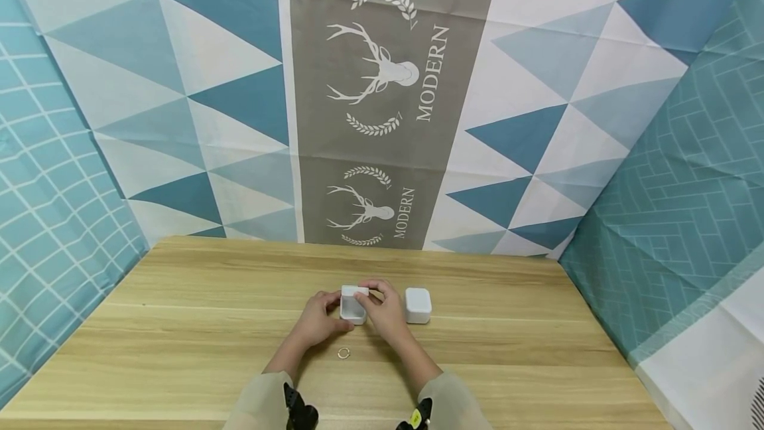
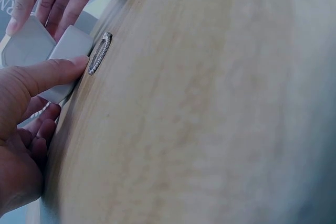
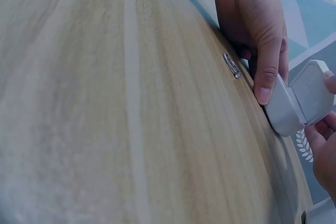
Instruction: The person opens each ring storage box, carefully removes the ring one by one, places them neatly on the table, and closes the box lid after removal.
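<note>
Small white box, lid raised, sits mid-table on wooden table. Left hand grasps box from left, thumb pressed on near wall. Right hand pinches open lid from right. Ring lies flat on table just near of box, between wrists, untouched. Second white box, closed, stands just right of right hand.

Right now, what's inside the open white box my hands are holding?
The open white box has its hinged lid up, but its inside is hidden by both hands. The ring lies outside it on the table.
</note>
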